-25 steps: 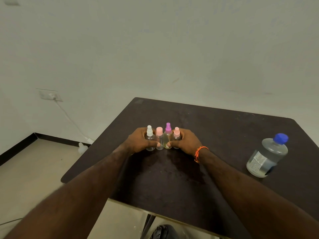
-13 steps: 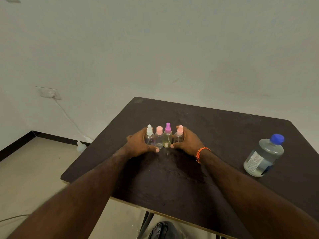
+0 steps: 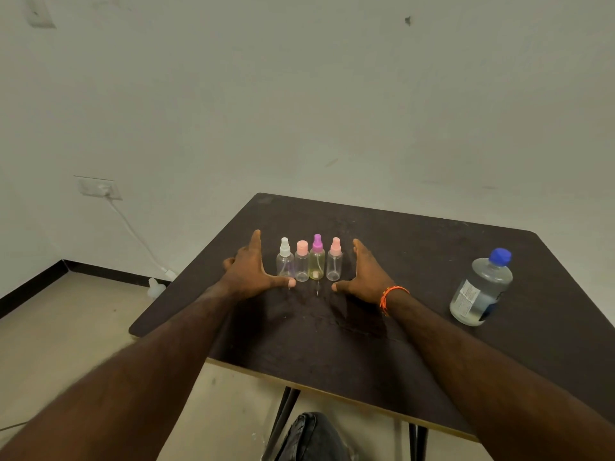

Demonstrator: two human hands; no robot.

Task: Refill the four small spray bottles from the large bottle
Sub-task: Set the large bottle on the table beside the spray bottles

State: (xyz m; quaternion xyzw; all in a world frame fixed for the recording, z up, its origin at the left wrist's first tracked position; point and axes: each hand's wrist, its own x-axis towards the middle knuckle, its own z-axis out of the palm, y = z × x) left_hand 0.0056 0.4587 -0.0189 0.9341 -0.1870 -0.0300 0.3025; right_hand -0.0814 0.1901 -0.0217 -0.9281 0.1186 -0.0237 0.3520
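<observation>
Head view: four small spray bottles stand upright in a tight row on the dark table (image 3: 416,261), roughly midway between its left and right edges and nearer the far edge than the near one. From left to right: a clear bottle with a white spray top (image 3: 285,259), a clear bottle with a pink cap (image 3: 302,262), a yellowish bottle with a purple spray top (image 3: 316,259), and a clear bottle with a pink spray top (image 3: 334,261). Adjacent bottles touch or nearly touch.

Left hand (image 3: 249,271) lies at the left end of the row, fingers (image 3: 255,239) straight and pointing toward the far edge, thumb extended across in front of the white-topped bottle. It holds nothing — whether the thumb tip touches that bottle cannot be told. Right hand (image 3: 366,274) mirrors it at the right end, fingers straight, thumb pointing inward in front of the row, clear of the bottles and holding nothing. An orange band (image 3: 389,294) circles the right wrist.

Large bottle (image 3: 481,289) with a blue cap (image 3: 500,255) stands near the right edge of the table, well apart from the row, capped, with clear liquid inside.

Beyond the left edge, a wall outlet (image 3: 98,188) carries a white cable (image 3: 133,232) running down toward the floor.
</observation>
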